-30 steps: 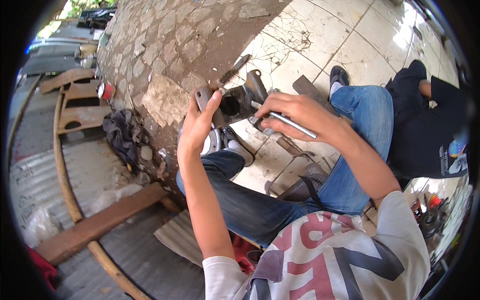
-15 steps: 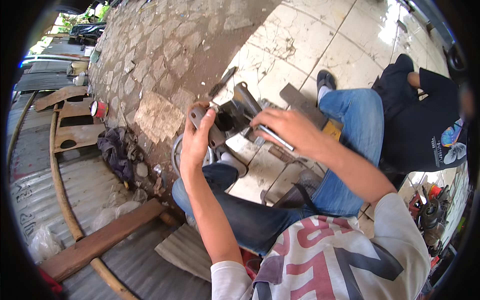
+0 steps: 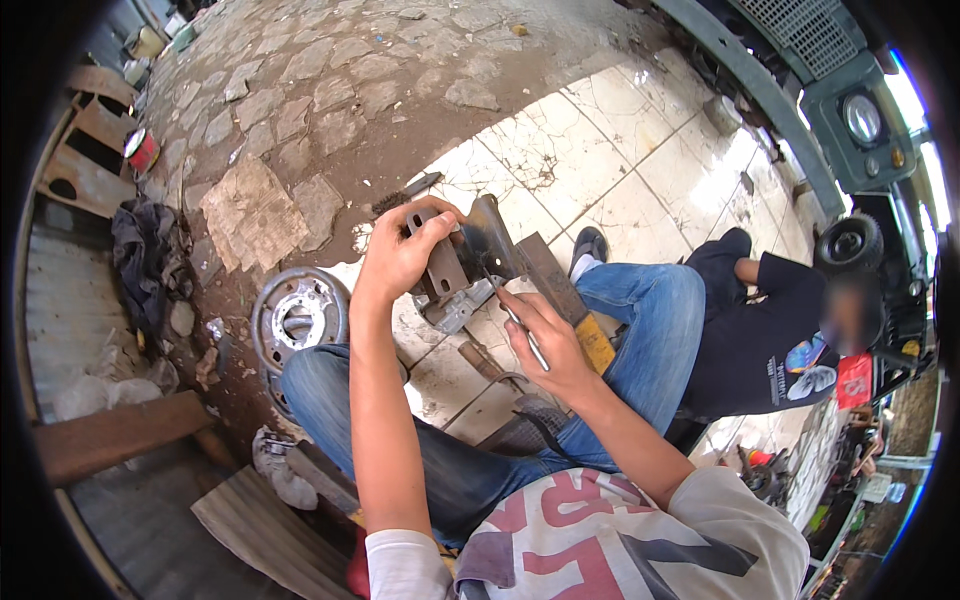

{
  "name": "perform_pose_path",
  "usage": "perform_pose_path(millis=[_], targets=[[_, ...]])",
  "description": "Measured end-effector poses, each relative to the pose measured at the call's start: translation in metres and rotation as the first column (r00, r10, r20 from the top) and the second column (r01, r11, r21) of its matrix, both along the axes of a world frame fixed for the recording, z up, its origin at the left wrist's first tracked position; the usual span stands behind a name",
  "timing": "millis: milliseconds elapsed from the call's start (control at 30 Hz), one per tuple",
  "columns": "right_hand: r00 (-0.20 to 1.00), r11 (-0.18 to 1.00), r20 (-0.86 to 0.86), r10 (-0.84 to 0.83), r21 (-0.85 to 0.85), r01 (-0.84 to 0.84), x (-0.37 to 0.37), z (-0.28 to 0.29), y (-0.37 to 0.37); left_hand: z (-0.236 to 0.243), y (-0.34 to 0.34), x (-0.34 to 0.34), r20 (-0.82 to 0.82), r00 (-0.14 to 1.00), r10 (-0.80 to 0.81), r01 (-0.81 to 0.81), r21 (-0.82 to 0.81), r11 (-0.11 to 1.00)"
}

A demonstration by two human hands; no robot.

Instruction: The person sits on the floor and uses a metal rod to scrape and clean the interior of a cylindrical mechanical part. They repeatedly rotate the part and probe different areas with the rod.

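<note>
My left hand (image 3: 398, 258) grips a dark metal bracket (image 3: 440, 268) by its slotted end plate, thumb on top and fingers around the far side. The bracket is held up in front of my knees, its longer arm (image 3: 490, 235) pointing away from me. In my right hand (image 3: 556, 345) is a slim silver metal rod (image 3: 527, 335), gripped much like a pen. The rod's far end is close to the bracket's inner side; whether it touches cannot be made out. Below the bracket, a grey cast metal part (image 3: 462, 306) lies on the tiles.
A steel wheel rim (image 3: 297, 318) stands by my left knee. Flattened cardboard (image 3: 254, 212) lies on the stone paving (image 3: 330, 95). A yellow-ended bar (image 3: 594, 343) rests beside my right leg. To the right sits a co-worker in a dark shirt (image 3: 745, 345), near a vehicle (image 3: 850, 125).
My view has swung to the right, bringing the vehicle in. Both hands still hold the bracket and the rod; the rod now points more steeply toward the bracket.
</note>
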State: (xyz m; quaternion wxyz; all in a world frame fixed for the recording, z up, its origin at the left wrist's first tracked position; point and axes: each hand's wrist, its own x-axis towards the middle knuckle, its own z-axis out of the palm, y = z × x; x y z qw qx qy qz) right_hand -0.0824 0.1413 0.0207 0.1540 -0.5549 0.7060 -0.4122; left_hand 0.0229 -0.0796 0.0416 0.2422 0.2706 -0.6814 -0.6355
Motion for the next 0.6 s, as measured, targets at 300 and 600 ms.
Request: perform_pose_path(millis=[300, 600], targets=[[0.998, 0.999, -0.055, -0.04, -0.033, 0.038, 0.011, 0.003, -0.032, -0.003, 0.002, 0.002, -0.003, 0.997, 0.073, -0.073, -0.007, 0.997], [0.993, 0.991, 0.074, -0.087, 0.103, 0.079, 0.004, 0.003, -0.04, -0.005, 0.012, -0.002, -0.041, 0.999, 0.027, -0.03, -0.072, 0.997]])
